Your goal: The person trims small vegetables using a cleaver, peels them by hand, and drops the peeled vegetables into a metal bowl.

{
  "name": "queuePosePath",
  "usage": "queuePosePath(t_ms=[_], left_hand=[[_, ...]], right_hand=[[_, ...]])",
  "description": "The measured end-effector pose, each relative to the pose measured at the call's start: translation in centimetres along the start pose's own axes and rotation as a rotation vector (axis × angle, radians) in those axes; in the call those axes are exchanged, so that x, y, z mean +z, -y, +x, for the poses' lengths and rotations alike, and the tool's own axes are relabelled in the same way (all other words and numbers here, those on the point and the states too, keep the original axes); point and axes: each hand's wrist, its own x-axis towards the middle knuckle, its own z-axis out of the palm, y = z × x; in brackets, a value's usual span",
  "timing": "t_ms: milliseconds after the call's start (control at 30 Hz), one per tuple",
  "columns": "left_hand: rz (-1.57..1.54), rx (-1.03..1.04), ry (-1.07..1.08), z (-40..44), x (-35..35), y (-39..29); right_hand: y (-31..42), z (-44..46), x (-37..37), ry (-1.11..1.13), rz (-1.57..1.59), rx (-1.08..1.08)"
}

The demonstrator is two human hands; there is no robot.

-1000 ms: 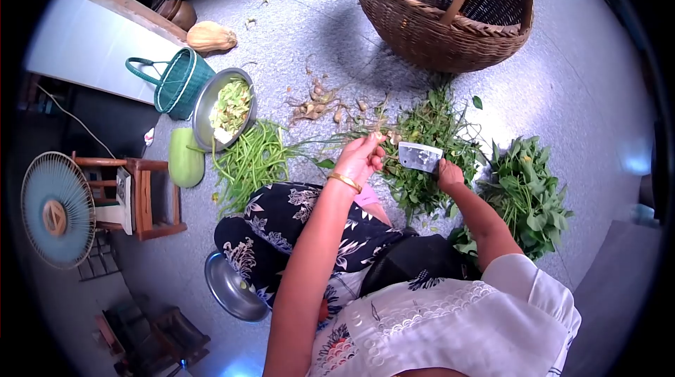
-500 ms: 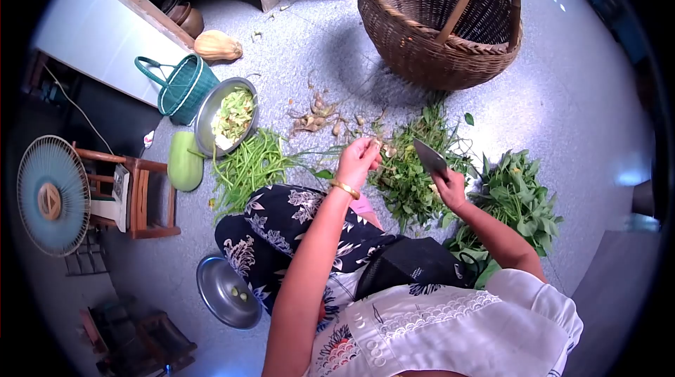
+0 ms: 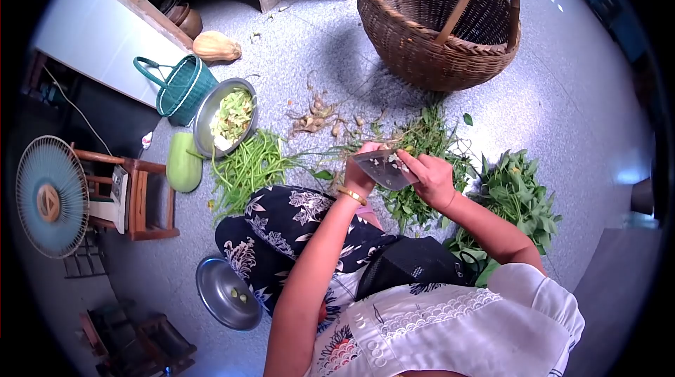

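My right hand (image 3: pixel 434 181) is closed around a broad-bladed kitchen knife (image 3: pixel 385 170), its blade flat side up with small pale bits stuck on it. My left hand (image 3: pixel 358 179), a gold bangle at the wrist, is closed just behind the blade. The blade covers its fingers, so what they pinch is hidden. Below both hands lies a heap of leafy greens (image 3: pixel 411 201). Beyond them, small brown-skinned bulbs (image 3: pixel 318 115) with dry scraps are scattered on the floor. To the left of my left hand is a pile of long green stems (image 3: pixel 246 169).
A large wicker basket (image 3: pixel 429 60) stands ahead. At left are a metal bowl (image 3: pixel 205 127) of chopped vegetables, a teal basket (image 3: pixel 184 88), a pale green gourd (image 3: pixel 184 162), a squash (image 3: pixel 216 46) and a fan (image 3: pixel 53 194). More greens (image 3: pixel 517 197) lie right; another metal bowl (image 3: pixel 218 299) sits by my leg.
My right hand has brought the knife leftward to my left hand, and the blade has turned flat, now across the left fingers. My left hand has shifted slightly down.
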Motion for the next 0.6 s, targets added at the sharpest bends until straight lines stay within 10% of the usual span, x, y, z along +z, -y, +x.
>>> queuePosePath(t_ms=[600], left_hand=[[0.124, 0.184, 0.009, -0.24, -0.05, -0.2]], right_hand=[[0.84, -0.02, -0.78, 0.045, 0.003, 0.026]])
